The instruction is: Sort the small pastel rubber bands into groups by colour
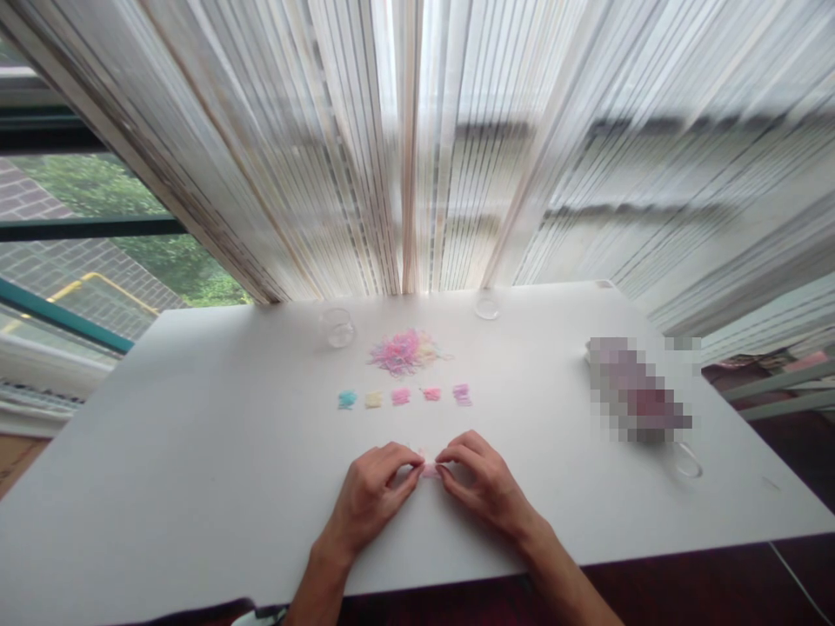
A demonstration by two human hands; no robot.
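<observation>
Head view, with the clock centred on a small pink bunch of strands [430, 471] lying at the near part of the white table [215, 487]: the left hand [378, 487] sits at about nine o'clock, its thumb and forefinger pinched together on the near end of the bunch. At about three o'clock the right hand [486, 482] pinches the other end the same way, so only a short piece shows between the fingertips. Farther off, a row of five little bundles runs from between ten and eleven to nearly one: teal bundle [347, 399], yellow bundle [373, 400], pink bundle [400, 396], coral bundle [431, 395] and purple bundle [462, 395]. Toward two o'clock lies a pixelated purple and red thing [636, 391]. Just before twelve spreads a loose mixed pile [404, 351]; beyond it stand a clear cup [338, 330] at eleven and a clear ring-shaped lid [487, 309] between twelve and one, then the striped curtain [365, 156]
</observation>
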